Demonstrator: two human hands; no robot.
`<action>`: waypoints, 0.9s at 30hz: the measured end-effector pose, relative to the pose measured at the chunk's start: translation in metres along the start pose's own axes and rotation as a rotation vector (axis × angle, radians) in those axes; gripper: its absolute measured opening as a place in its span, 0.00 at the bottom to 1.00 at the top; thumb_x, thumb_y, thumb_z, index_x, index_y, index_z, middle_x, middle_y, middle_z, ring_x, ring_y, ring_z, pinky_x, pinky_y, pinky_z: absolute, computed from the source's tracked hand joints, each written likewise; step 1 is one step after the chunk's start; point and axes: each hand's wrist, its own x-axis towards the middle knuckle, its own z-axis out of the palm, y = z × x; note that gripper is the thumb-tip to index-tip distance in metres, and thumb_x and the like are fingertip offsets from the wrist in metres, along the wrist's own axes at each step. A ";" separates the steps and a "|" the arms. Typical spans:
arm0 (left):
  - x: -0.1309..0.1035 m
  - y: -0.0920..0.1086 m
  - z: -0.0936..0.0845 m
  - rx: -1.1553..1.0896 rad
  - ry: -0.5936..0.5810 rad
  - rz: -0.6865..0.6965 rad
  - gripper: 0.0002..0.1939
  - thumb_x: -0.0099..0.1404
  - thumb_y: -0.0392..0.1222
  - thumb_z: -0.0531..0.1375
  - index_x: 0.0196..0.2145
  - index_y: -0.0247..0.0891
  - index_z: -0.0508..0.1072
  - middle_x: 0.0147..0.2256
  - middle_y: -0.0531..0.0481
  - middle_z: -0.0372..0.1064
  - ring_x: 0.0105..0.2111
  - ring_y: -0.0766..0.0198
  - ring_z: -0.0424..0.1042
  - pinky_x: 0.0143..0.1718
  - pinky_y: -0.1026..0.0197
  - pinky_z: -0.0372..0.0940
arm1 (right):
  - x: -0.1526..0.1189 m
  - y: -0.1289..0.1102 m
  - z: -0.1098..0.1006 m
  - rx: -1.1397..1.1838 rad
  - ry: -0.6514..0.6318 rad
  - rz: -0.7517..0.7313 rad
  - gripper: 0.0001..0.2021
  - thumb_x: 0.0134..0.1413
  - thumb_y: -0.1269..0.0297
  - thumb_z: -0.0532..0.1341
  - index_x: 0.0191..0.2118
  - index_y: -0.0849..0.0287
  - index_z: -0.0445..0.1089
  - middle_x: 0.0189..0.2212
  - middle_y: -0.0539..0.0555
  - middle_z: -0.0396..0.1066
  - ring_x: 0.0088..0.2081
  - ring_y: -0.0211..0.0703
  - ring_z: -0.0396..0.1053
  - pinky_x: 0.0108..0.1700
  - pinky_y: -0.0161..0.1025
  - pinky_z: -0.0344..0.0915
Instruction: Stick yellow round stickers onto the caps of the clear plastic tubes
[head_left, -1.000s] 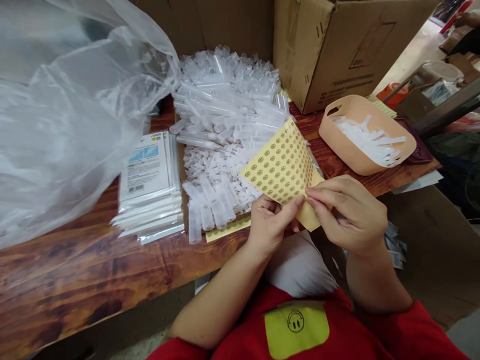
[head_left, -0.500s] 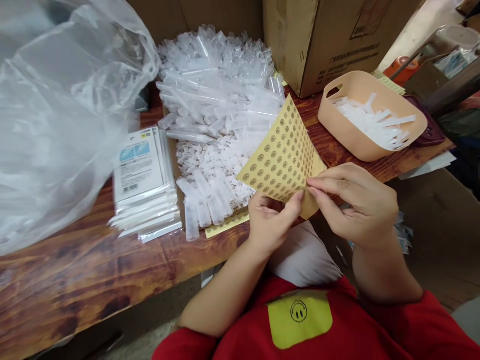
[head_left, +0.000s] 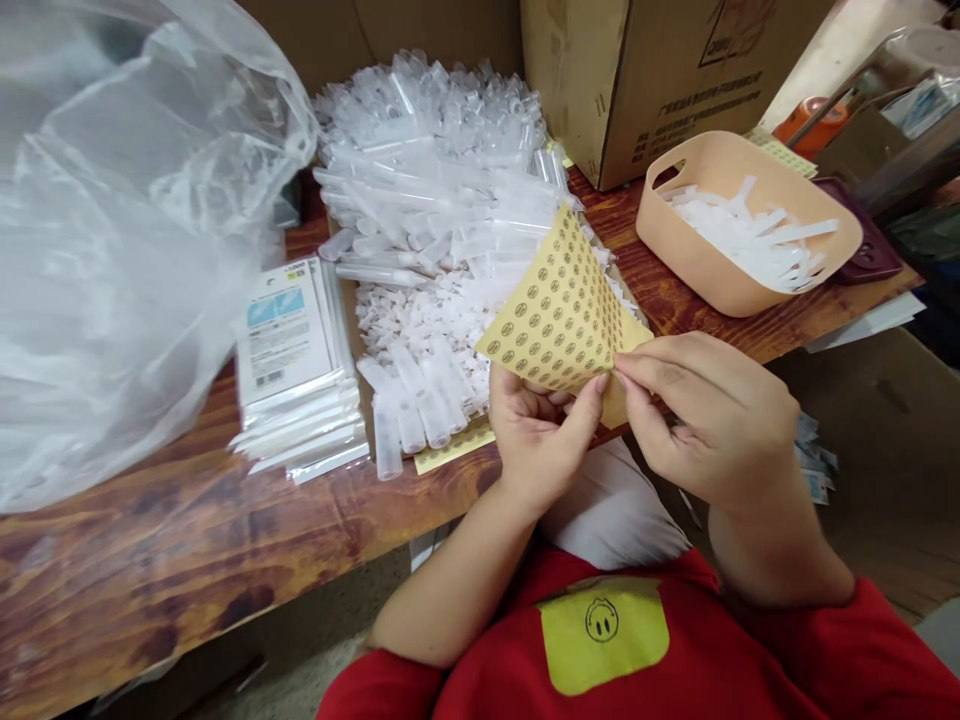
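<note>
A yellow sticker sheet point(head_left: 559, 310), printed with rows of small dark round marks, is held up over the table's front edge and bends in a curve. My left hand point(head_left: 544, 430) grips its lower edge, thumb in front and fingers behind. At the sheet's lower right corner, the thumb and forefinger of my right hand point(head_left: 712, 420) are pinched together; whether a single sticker is between them is too small to see. Just behind the sheet lie small white plastic pieces point(head_left: 420, 325) and a heap of clear plastic tubes point(head_left: 427, 170).
To the left stand a stack of packaged bags point(head_left: 289, 350) and a large clear plastic bag point(head_left: 127, 260). At right, a peach basket point(head_left: 697, 260) holds white strips. A cardboard box point(head_left: 667, 80) stands behind. Several frosted tubes point(head_left: 412, 405) lie near the wooden table's point(head_left: 300, 540) front edge.
The sheet's top corner has dipped slightly and its curve has changed a little. Both hands keep nearly the same hold. The whole view has shifted slightly.
</note>
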 end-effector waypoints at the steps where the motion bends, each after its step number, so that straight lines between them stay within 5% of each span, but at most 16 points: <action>1: 0.000 0.000 0.000 0.005 0.001 0.012 0.25 0.58 0.50 0.73 0.48 0.46 0.68 0.40 0.53 0.79 0.38 0.66 0.82 0.41 0.66 0.76 | 0.000 -0.001 0.000 -0.008 -0.008 -0.002 0.11 0.56 0.79 0.62 0.41 0.58 0.74 0.35 0.57 0.78 0.38 0.47 0.76 0.45 0.45 0.75; 13: 0.001 0.009 0.004 -0.108 0.081 -0.140 0.26 0.53 0.42 0.76 0.42 0.43 0.65 0.37 0.55 0.81 0.35 0.66 0.82 0.38 0.69 0.76 | 0.002 0.003 0.007 -0.092 -0.070 -0.100 0.05 0.57 0.76 0.62 0.38 0.61 0.72 0.32 0.57 0.75 0.35 0.48 0.73 0.39 0.44 0.71; 21: 0.003 0.017 0.004 -0.211 0.060 -0.291 0.31 0.54 0.41 0.76 0.44 0.46 0.58 0.29 0.61 0.79 0.21 0.71 0.76 0.29 0.70 0.74 | 0.000 0.010 0.016 -0.076 0.021 -0.112 0.08 0.54 0.78 0.63 0.39 0.59 0.72 0.32 0.57 0.76 0.34 0.47 0.73 0.39 0.44 0.71; 27: 0.003 0.019 0.004 -0.218 0.048 -0.333 0.33 0.54 0.42 0.75 0.42 0.46 0.53 0.28 0.63 0.77 0.16 0.75 0.71 0.20 0.74 0.66 | 0.001 0.012 0.020 0.072 0.126 0.017 0.10 0.52 0.79 0.63 0.35 0.56 0.73 0.31 0.54 0.77 0.34 0.45 0.74 0.41 0.42 0.73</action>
